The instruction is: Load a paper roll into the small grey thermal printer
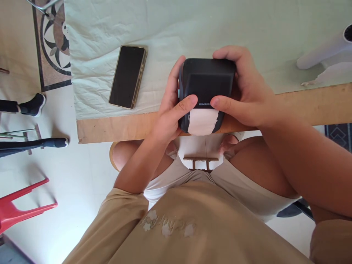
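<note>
Tan shirt (pixel 214 220): filling the lower view closest to the camera, pale worn lettering showing across it.
Left hand (pixel 172 113): gripping one side of the printer, its thumb pressing on the top near the front.
Right hand (pixel 253 93): gripping the opposite side, fingertips curling over the far corner, thumb lying beside the brand name.
Black NIIMBOT label printer (pixel 210 82): sitting between both palms at the near table edge; whether its underside is touching the table, I cannot tell.
White paper strip (pixel 203 123): covering the printer's near end.
Smartphone (pixel 128 77): lying screen up, left of the printer, its display showing dark.
Pale green cloth (pixel 170 22): covering the table, leaving a wooden edge (pixel 118 128) showing.
White roll (pixel 324 51): lying at the far right.
Black shoe (pixel 33 105): resting on the floor at left, another person wearing it.
Red plastic stool (pixel 13 212): standing at lower left, partly showing.
</note>
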### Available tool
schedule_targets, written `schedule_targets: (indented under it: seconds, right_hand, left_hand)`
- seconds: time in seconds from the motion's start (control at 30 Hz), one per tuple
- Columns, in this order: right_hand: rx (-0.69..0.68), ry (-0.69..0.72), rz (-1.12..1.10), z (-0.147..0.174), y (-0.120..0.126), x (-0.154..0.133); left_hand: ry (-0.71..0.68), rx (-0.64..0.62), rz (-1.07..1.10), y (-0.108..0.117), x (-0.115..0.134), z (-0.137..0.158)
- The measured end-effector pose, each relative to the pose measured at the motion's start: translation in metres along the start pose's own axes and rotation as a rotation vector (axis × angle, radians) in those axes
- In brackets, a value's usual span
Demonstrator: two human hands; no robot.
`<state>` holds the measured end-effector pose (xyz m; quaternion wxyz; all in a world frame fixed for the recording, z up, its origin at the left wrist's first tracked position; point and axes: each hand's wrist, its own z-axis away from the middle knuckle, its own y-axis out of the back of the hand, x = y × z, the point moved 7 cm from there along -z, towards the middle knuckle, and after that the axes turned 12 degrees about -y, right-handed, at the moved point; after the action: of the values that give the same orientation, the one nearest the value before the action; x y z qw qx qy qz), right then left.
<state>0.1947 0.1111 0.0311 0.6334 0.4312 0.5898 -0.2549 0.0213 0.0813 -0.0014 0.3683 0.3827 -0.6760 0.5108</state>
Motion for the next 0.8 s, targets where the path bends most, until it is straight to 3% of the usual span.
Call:
schedule_targets:
  seconds: [0.23, 0.53, 0.67, 0.8]
  right_hand:
    - [0.102, 0.033, 0.093, 0.005, 0.004, -0.001]
    - [0.112, 0.106, 0.094, 0.014, 0.018, -0.021]
    - [0.081, 0.176, 0.192, 0.018, 0.014, -0.028]
    - [0.085, 0.219, 0.299, 0.02, 0.014, -0.03]
  left_hand:
    - [0.097, 0.004, -0.332, -0.012, 0.03, -0.01]
    - [0.074, 0.06, -0.269, -0.007, 0.014, -0.008]
    - [0.065, 0.116, -0.155, -0.004, 0.012, -0.003]
    - [0.092, 0.109, -0.186, -0.004, 0.011, -0.002]
